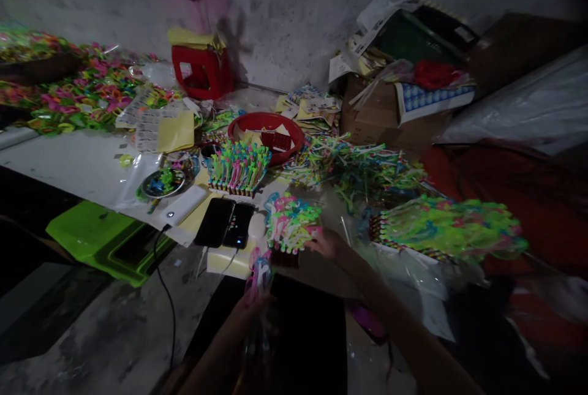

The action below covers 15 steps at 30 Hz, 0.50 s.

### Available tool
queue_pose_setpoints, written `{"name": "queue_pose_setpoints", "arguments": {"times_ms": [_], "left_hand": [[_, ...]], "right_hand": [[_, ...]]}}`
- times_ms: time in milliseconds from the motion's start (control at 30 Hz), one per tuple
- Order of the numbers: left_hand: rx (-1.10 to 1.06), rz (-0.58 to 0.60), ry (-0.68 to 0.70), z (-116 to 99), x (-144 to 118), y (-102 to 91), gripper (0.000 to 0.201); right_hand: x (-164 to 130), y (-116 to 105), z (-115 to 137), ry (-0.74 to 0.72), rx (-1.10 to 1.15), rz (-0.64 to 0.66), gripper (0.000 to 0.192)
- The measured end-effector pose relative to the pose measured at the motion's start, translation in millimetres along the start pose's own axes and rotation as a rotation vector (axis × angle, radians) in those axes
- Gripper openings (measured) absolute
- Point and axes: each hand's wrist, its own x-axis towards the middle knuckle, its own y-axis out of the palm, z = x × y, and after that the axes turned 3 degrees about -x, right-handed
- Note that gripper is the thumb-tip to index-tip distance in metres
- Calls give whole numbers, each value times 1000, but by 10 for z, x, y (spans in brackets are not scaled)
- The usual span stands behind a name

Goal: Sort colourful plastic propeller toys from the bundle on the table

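Two hands work low: right hand (325, 242) touches a bundle of toys (290, 223) at the sheet's near edge, grip unclear; left hand (257, 309) closed around pink toys (258, 274). Phones (224, 223) just left; bare floor (92, 334) beyond

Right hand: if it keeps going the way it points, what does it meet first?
The right hand points left, at the small bundle of toys, and seems to touch it already. Past that lie the phones; depth is unclear.
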Motion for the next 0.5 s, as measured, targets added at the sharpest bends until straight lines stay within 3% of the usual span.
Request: {"name": "queue_pose_setpoints", "arguments": {"times_ms": [133,233,333,433,500], "left_hand": [[-5,6,45,-39,-32,93,68],[4,-36,125,-61,-69,155,66],[-36,-54,185,-86,-122,185,71],[-75,-83,205,-111,-155,200,76],[-54,-119,230,-117,-150,218,75]], "right_hand": [[19,45,58,28,-116,-36,35],[-41,19,86,65,-162,-34,23],[-178,-4,93,148,-197,-63,30],[-387,69,207,264,-48,-108,31],[-556,180,412,302,224,-33,35]]}}
